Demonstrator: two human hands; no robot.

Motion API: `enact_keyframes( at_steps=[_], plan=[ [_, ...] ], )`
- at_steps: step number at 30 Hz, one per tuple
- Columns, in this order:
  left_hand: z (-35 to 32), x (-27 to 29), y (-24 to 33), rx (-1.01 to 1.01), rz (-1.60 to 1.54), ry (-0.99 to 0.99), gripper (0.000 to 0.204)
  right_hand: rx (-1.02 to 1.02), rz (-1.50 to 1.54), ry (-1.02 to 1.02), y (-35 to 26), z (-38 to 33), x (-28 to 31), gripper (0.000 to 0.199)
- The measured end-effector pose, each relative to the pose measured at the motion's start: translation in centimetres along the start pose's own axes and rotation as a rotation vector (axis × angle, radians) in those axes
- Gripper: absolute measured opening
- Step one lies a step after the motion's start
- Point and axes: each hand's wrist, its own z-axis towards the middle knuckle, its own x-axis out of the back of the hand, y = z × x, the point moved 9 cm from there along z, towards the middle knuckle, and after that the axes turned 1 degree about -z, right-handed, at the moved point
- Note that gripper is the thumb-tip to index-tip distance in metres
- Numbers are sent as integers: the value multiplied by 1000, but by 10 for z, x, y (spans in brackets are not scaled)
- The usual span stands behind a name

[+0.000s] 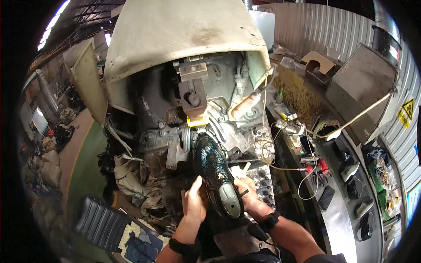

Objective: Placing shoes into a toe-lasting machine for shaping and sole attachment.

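1. The shoe (215,171), a glossy dark upper on a grey last, sits sole-up between my hands, its toe pushed into the machine (197,101) just under the yellow part (197,121).
2. My left hand (195,202) is closed round the shoe's left flank near the heel; my right hand (246,193) grips the right flank, fingers curled, with a thin dark tool or strap across them that I cannot make out.
3. Risk, as I judge it: my fingers are close to the working parts, so a slip forward could pinch them.
4. If my hold is uneven, the shoe could twist and the upper might crease or sit crooked on the last.
5. A loose cable (280,166) hangs near my right wrist and could snag.
6. Rags (131,175) lie heaped left of the machine, grimy and dark.
7. On the right a curved metal bench (337,219) carries dark shoe parts, tools and wires.
8. Behind it is a corrugated wall (315,26); a green floor (87,166) shows far left.
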Motion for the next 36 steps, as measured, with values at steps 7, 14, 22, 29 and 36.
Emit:
enact_keyframes(
  at_steps=[7, 14, 22, 29, 36],
  plan=[
    [47, 34, 9, -50, -16, 197, 29, -17, 132, 60, 7, 46, -11, 19],
    [60, 58, -9, -234, -11, 351, 28, -160, -18, 162, 16, 64, 11, 20],
    [81, 73, -31, -455, 37, 582, 32, -29, 37, 74, 33, 90, 29, 40],
    [85, 90, -41, -466, 95, 558, 35, -56, 114, 63, 53, 96, 36, 36],
    [77, 72, -40, -320, -49, 535, 36, -98, 63, 63, 49, 84, 42, 29]
  ],
)
